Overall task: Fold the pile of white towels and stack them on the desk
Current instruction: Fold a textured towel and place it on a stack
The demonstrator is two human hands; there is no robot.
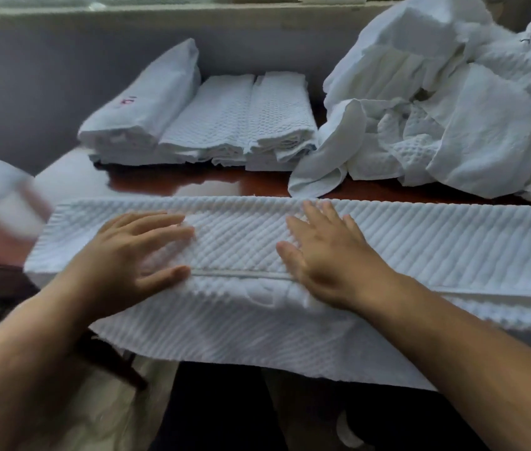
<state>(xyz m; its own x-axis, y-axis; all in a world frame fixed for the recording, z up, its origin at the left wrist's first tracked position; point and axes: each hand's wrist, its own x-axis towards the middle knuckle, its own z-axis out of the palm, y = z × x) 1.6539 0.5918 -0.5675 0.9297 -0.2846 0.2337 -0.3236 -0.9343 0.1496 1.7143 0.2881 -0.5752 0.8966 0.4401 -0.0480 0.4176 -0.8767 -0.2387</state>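
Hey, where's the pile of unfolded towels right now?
In the head view the unfolded pile lies far right on the desk, beside the folded stacks, beyond the right hand.

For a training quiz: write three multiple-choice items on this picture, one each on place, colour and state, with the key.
1. Where is the unfolded pile? A) far right of the desk B) on the floor C) on a chair
2. What colour is the desk top? A) green B) reddish-brown C) yellow
3. How do the left hand and right hand meet the long towel? A) lifting its corners B) crumpling it C) lying flat on it
1 A: heaped beside the folded stacks. 2 B: bare wood shows. 3 C: fingers straight, palms down.
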